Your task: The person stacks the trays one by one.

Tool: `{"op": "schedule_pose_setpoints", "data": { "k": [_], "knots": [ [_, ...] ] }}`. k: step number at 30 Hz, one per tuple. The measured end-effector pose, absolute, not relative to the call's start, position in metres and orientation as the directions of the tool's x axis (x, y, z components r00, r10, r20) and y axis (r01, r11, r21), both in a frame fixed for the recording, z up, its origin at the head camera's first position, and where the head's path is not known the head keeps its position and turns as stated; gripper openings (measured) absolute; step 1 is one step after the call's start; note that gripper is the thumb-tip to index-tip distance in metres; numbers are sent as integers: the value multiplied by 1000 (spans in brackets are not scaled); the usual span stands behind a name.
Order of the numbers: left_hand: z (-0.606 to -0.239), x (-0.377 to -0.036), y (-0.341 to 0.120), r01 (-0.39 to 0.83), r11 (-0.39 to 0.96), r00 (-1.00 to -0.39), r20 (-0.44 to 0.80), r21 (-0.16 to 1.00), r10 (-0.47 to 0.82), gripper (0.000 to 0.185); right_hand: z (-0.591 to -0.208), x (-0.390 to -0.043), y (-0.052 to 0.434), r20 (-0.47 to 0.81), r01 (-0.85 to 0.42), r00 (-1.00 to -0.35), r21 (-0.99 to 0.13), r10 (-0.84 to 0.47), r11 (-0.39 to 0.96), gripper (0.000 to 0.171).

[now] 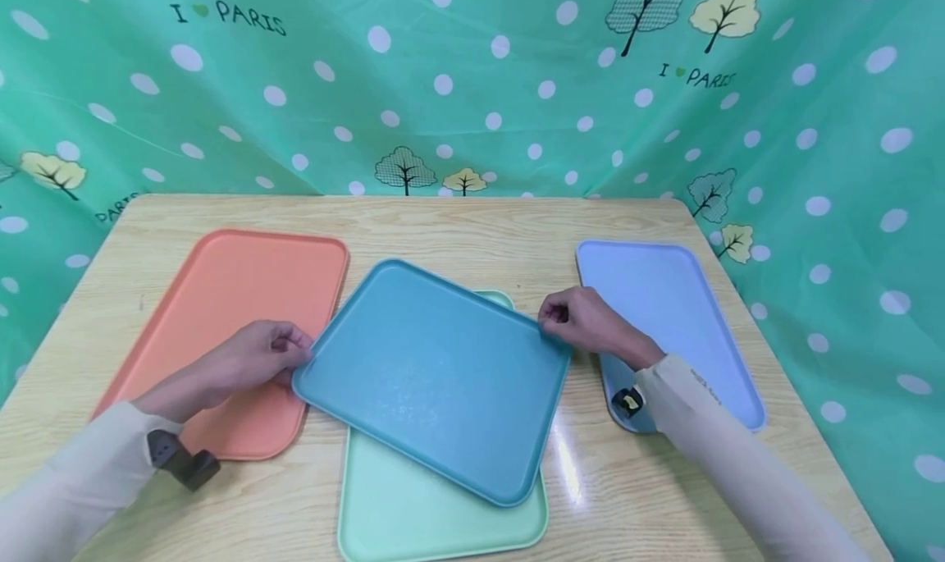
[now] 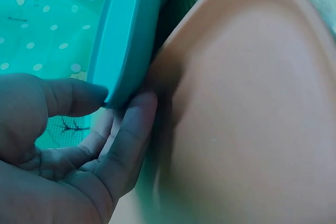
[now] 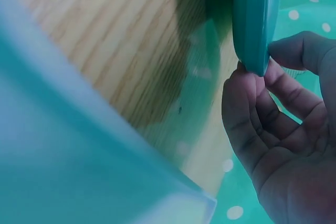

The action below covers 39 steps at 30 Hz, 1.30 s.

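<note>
Between both hands, the teal tray [image 1: 435, 377] sits skewed over the mint tray [image 1: 435, 504]. The left hand [image 1: 254, 361] pinches its left corner, thumb on the rim and fingers [image 2: 123, 145] curled beneath; the right hand [image 1: 583, 320] pinches the far right corner the same way. All four trays are smooth matte plastic rectangles with rounded corners and raised rims. An orange tray [image 1: 236, 299] lies left, a pale blue tray [image 1: 675, 299] right, on a light wood-grain counter [image 1: 472, 221] backed by a green polka-dot curtain [image 1: 472, 78] printed with trees.
</note>
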<state>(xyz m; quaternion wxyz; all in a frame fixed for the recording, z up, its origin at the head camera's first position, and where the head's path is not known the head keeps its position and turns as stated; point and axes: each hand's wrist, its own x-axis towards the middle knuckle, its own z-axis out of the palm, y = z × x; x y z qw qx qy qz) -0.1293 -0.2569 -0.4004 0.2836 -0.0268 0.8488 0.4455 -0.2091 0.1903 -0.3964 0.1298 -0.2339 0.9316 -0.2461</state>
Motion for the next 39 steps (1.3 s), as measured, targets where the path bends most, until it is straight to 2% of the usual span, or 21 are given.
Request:
{"op": "schedule_pose_setpoints", "data": {
  "k": [6,18,32,39],
  "knots": [
    [-405,-128,-259,-305,560,-841,-494,771,222,26,-395,-212,191,-187,-313,-851,-570,-491,760,11],
    [-404,-127,-258,-300,540,-855,-473,786,213,28,-402,-214,193,-193,-269,-849,-643,-491,717,12],
    [-404,-128,-259,-273,544,-891,-421,793,168,31,-403,-212,191,-181,-271,-852,-652,-492,709,14],
    [-398,-135,-257,-212,609,-909,-383,764,165,31,-399,-201,197,-162,-288,-854,-644,-494,709,15]
  ]
}}
